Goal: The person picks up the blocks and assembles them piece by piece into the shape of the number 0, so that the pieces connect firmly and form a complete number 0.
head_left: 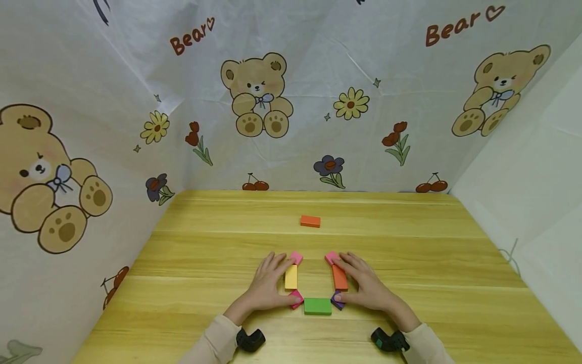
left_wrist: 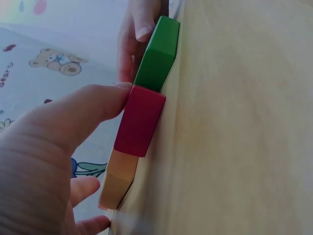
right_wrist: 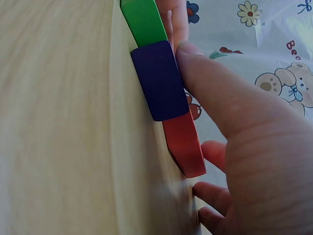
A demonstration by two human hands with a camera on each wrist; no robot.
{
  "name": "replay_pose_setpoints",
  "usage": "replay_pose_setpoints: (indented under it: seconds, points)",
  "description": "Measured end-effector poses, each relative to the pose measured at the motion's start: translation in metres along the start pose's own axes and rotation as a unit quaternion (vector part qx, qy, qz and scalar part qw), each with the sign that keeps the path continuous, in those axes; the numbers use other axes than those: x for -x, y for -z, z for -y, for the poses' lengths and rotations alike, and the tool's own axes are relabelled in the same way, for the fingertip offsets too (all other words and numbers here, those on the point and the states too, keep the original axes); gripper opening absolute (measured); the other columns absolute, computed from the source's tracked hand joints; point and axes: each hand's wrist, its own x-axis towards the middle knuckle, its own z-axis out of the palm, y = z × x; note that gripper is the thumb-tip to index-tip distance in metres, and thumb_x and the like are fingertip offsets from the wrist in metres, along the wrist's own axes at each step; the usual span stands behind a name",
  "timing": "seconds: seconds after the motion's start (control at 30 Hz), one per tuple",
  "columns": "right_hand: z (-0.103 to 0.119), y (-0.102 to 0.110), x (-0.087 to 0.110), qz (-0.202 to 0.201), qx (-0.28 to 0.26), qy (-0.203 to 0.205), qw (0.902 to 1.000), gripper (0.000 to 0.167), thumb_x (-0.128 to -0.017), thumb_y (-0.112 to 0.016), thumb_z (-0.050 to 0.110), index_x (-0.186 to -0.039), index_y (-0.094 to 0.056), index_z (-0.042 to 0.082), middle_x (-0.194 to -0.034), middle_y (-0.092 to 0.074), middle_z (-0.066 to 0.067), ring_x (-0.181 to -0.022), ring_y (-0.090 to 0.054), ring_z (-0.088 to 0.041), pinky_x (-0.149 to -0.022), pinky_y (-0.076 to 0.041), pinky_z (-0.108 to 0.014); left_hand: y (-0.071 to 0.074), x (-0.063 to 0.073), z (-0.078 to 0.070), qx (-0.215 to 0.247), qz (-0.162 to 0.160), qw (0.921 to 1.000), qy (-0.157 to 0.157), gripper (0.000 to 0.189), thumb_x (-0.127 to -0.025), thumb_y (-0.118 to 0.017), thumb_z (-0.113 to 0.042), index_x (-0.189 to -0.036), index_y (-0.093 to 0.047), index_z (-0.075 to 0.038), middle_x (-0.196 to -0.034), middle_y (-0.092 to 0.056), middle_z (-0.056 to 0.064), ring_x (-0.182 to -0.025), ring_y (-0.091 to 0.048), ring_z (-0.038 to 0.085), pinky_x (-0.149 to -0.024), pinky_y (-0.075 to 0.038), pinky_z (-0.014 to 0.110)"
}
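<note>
Colored rectangular blocks form a U on the table. My left hand (head_left: 265, 285) lies at its left side, thumb on a magenta block (left_wrist: 140, 121) and index fingertip at a pink block (head_left: 297, 257); a yellow block (head_left: 291, 277) sits between these two. At the right side, my right hand (head_left: 369, 286) has its thumb on a purple block (right_wrist: 160, 81) and index fingertip at another pink block (head_left: 331, 258), with an orange-red block (head_left: 339, 278) between them. A green block (head_left: 318, 306) spans the near side between the thumbs. Both hands have their fingers spread, with extended thumbs.
Farther back on the wooden table (head_left: 386, 217) lies a single orange block (head_left: 310, 221). A cloth printed with bears (head_left: 300, 101) hangs behind the table and along its left side. A plain white wall (head_left: 532, 167) borders the right edge.
</note>
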Motion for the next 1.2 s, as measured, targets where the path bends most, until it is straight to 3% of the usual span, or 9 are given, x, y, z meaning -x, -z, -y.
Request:
replay_pose_setpoints:
  seconds: [0.4, 1.2]
  points:
    - [0.0017, 0.0004, 0.0005, 0.005, -0.010, -0.007, 0.9999, 0.088, -0.079, -0.078, 0.046, -0.150, -0.039, 0.014, -0.155, -0.034, -0.019, -0.145, -0.020, -0.046, -0.103, -0.022, -0.077, 0.0011, 0.0017, 0.0000, -0.005, 0.015, 0.9998, -0.011, 0.093, -0.074, -0.076, -0.056, -0.151, -0.039, -0.016, -0.158, -0.029, 0.013, -0.149, -0.008, 0.044, -0.119, -0.004, 0.062]
    - [0.0055, 0.0021, -0.0011, -0.001, -0.016, -0.014, 0.9998, 0.088, -0.080, -0.077, 0.045, -0.151, -0.038, 0.013, -0.155, -0.034, -0.020, -0.144, -0.022, -0.047, -0.103, -0.022, -0.076, 0.0002, -0.0007, 0.0021, -0.019, 0.027, 0.9994, -0.007, 0.096, -0.076, -0.072, -0.060, -0.153, -0.034, -0.016, -0.161, -0.023, 0.013, -0.151, -0.004, 0.039, -0.119, 0.002, 0.061]
